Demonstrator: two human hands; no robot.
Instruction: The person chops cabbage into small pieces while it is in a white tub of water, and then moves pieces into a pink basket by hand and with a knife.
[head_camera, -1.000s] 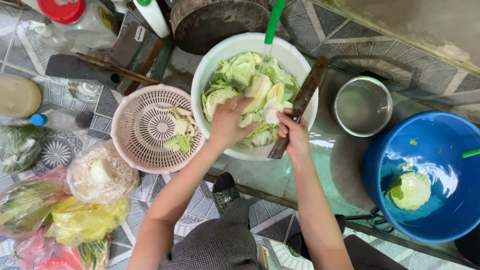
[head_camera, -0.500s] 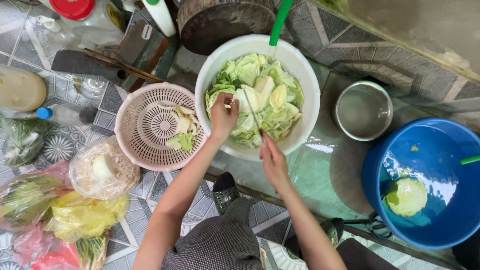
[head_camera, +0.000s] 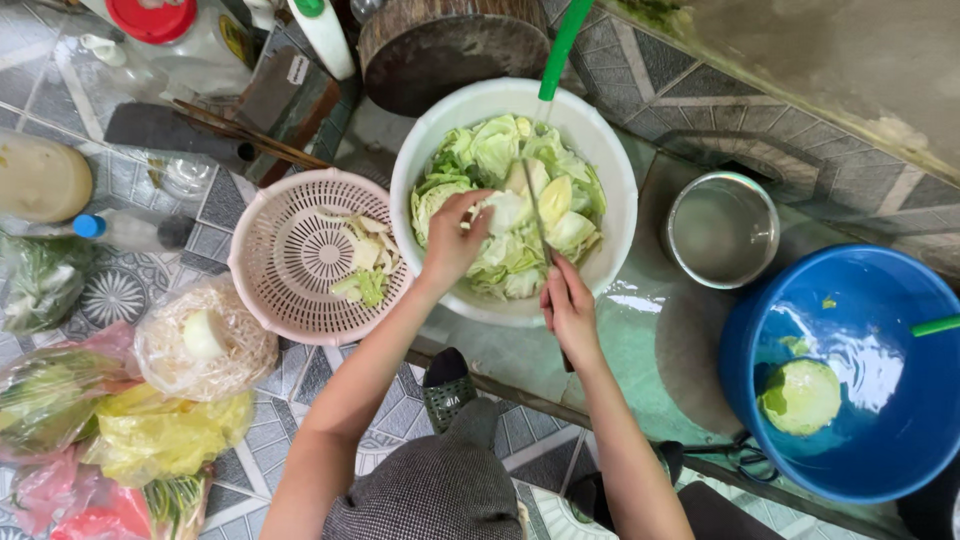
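- Left hand (head_camera: 452, 240) pinches a cabbage piece (head_camera: 505, 210); right hand (head_camera: 570, 308) grips a knife (head_camera: 535, 205)
- Both over the white bowl (head_camera: 610, 170), full of cut cabbage
- Pink colander (head_camera: 262, 262) alongside holds scraps
- Blue tub (head_camera: 880, 300) holds water, half a cabbage

Bare forearms, grey checked trousers (head_camera: 430, 490), seemingly dark sandals (head_camera: 447, 390).
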